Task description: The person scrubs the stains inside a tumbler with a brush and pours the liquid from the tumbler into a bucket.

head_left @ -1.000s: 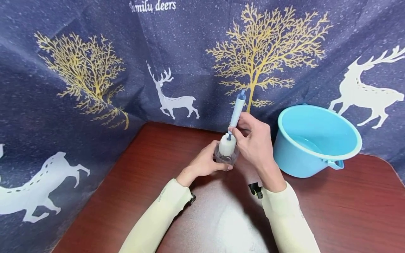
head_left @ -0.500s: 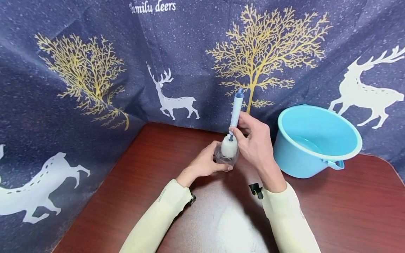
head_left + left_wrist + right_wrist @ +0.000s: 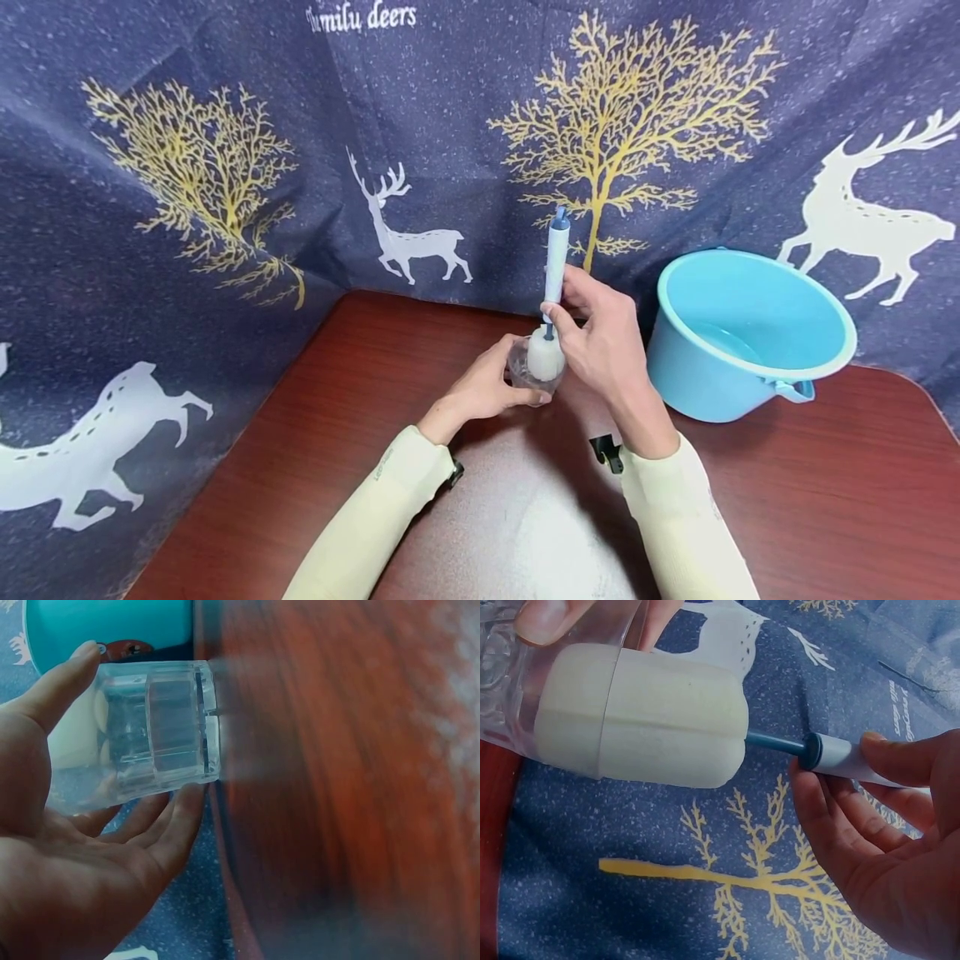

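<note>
A sponge bottle brush has a pale blue handle (image 3: 557,258), a dark blue stem (image 3: 778,742) and a thick off-white sponge head (image 3: 679,720). My right hand (image 3: 606,337) pinches the handle's lower end between thumb and fingers, holding it nearly upright. The sponge's lower part sits inside a clear cup (image 3: 157,727), while its upper part stands above the rim. Around the cup's left side, my left hand (image 3: 486,383) grips with thumb and fingers spread. In the left wrist view, the cup's base is close to the tabletop.
On the right of the reddish-brown wooden table (image 3: 337,367) stands a light blue bucket (image 3: 712,383) with a handle. A dark blue cloth (image 3: 300,108) printed with deer and yellow trees hangs behind the table.
The brush handle has swung left to a more upright angle. Its sponge head has shifted right and slightly lower in the cup. The left hand and cup stay in place.
</note>
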`<state>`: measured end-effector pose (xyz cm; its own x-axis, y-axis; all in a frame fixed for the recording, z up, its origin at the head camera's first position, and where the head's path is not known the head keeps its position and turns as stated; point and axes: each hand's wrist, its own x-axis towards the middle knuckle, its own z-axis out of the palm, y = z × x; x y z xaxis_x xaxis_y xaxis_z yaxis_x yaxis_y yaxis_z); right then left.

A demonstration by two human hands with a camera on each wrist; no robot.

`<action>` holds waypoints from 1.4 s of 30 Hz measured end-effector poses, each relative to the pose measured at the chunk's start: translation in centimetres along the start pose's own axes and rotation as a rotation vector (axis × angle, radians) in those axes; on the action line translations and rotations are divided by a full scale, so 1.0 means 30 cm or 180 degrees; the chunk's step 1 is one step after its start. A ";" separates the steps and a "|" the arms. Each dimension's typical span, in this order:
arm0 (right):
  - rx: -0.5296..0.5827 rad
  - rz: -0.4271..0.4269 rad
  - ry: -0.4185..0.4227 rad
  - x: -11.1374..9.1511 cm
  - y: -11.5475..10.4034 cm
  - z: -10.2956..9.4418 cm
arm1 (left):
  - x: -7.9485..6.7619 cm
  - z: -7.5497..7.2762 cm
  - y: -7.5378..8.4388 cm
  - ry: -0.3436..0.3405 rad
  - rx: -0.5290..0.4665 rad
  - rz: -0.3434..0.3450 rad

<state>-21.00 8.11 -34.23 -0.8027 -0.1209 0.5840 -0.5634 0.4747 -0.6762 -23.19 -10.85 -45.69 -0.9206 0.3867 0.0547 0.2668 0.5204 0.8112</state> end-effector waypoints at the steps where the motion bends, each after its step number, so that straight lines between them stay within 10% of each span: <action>1: -0.0009 0.0002 -0.0005 -0.001 0.000 0.000 | 0.000 0.000 0.001 0.0001 0.0001 -0.0001; 42: -0.0222 0.0043 0.0000 -0.012 -0.018 -0.003 | -0.001 0.004 0.000 0.0019 -0.0033 0.0029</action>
<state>-20.38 7.98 -34.03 -0.8101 -0.1140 0.5751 -0.5376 0.5358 -0.6511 -23.13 -10.77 -45.75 -0.9198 0.3869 0.0656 0.2723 0.5089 0.8166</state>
